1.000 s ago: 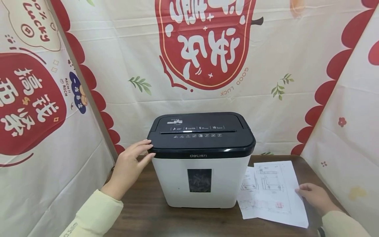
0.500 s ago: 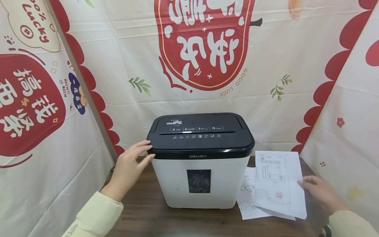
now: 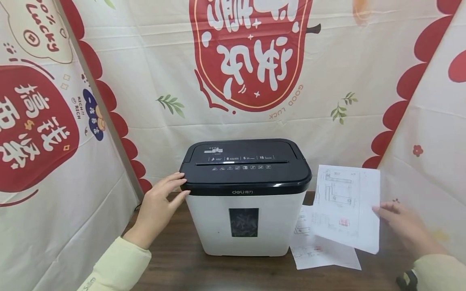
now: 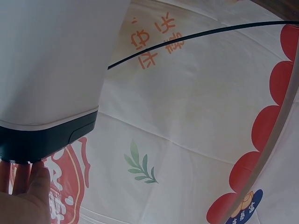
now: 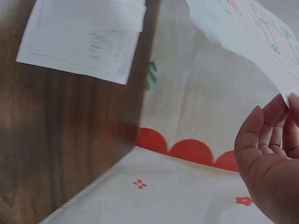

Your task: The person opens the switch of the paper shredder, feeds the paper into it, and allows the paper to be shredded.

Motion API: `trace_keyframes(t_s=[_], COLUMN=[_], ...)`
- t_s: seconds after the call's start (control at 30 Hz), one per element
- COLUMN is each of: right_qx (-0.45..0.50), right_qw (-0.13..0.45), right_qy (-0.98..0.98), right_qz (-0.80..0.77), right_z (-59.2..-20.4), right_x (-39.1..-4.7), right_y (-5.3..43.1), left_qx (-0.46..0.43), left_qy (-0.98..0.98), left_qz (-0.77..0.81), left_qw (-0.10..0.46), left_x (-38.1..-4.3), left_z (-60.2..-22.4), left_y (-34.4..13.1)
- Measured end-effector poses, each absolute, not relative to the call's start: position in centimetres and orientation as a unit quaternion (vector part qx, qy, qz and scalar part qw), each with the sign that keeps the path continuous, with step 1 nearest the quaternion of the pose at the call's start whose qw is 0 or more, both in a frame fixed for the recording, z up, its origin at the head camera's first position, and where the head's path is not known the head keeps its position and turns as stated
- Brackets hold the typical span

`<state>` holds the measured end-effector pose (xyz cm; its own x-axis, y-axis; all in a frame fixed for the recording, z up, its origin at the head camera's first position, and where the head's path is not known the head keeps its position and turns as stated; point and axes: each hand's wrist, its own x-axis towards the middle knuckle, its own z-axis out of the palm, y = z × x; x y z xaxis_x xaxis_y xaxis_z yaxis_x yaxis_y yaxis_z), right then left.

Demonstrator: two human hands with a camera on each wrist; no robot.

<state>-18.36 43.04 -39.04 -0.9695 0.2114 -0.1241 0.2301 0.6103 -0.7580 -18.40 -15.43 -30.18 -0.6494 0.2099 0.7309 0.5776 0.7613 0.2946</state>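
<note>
A paper shredder (image 3: 214, 222) with a white bin and black lid stands upright on the table. My left hand (image 3: 156, 210) rests its fingertips on the lid's left front corner, the thumb touching the front edge. At the right, my right hand (image 3: 409, 228) pinches the right edge of a printed sheet of paper (image 3: 365, 194), which carries line drawings and a red stamp. The sheet is raised and tilted, apart from the shredder. Beneath it, more printed sheets (image 3: 327, 256) lie on the table, partly covered. In the right wrist view the sheet (image 5: 247, 37) bends slightly above the fingertips.
The dark wooden table (image 3: 189, 270) is enclosed by printed cloth at the back (image 3: 153, 133) and both sides. A dark cord (image 4: 210, 32) runs from behind the shredder in the left wrist view. Shreds show through the bin's window (image 3: 244, 222).
My right hand has lifted the top sheet off the papers, raising it and shifting it slightly right, so more of the sheets below show. The left hand stays on the shredder lid.
</note>
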Motion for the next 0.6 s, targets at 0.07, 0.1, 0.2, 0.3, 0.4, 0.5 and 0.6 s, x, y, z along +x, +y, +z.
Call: trace_keyframes(t_s=[0.07, 0.1, 0.2, 0.3, 0.4, 0.5, 0.6], right_qx=[0.120, 0.118, 0.100, 0.085, 0.080, 0.083, 0.079], right_qw=[-0.005, -0.010, -0.037, -0.063, -0.078, -0.082, -0.099], right_qy=[0.898, 0.900, 0.905, 0.909, 0.909, 0.904, 0.900], right_qz=[-0.423, -0.421, -0.413, -0.403, -0.402, -0.411, -0.416], right_z=[-38.3, -38.0, -36.9, -35.9, -35.1, -34.3, -33.7], right_x=[-18.1, -18.0, -17.7, -17.4, -17.1, -16.8, -16.7], right_y=[42.9, 42.8, 42.6, 42.4, 42.1, 42.0, 42.1], left_qx=[-0.224, -0.224, -0.222, -0.223, -0.224, -0.227, -0.228], left_qy=[-0.872, -0.873, -0.875, -0.875, -0.874, -0.872, -0.873], left_qz=[-0.260, -0.260, -0.258, -0.256, -0.252, -0.251, -0.251], left_qw=[0.348, 0.347, 0.344, 0.346, 0.349, 0.353, 0.351], left_x=[-18.4, -18.3, -18.2, -18.1, -18.1, -18.0, -18.0], left_z=[-30.2, -30.2, -30.2, -30.2, -30.2, -30.2, -30.2], left_y=[-15.4, -15.4, -15.4, -15.5, -15.5, -15.4, -15.3])
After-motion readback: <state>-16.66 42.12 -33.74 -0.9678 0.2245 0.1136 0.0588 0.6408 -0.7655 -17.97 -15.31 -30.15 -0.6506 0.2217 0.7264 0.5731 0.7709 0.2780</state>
